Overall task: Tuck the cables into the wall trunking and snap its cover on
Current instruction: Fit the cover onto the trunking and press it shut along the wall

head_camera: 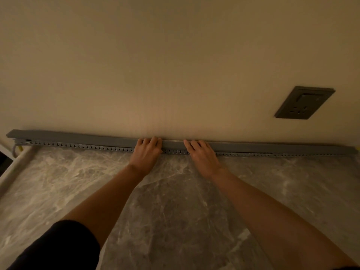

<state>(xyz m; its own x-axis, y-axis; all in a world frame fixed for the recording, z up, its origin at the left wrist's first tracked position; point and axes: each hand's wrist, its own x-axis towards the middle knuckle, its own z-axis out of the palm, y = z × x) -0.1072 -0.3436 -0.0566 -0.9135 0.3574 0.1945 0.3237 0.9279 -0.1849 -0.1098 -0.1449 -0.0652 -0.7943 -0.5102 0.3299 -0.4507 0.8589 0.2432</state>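
Observation:
A long grey slotted trunking [87,147] runs along the foot of the beige wall, where it meets the marbled surface. Its grey cover [78,137] lies on top along the whole length. My left hand [147,151] rests on the cover near the middle, fingers laid over its top edge. My right hand [200,152] presses on the cover just to the right, fingers extended to the wall. A short bit of grey cable [14,151] shows at the trunking's far left end; the other cables are hidden inside.
A dark wall socket [304,103] sits on the wall above and to the right. The marbled grey surface [175,211] stretches toward me. A pale rounded edge [15,168] borders it on the left.

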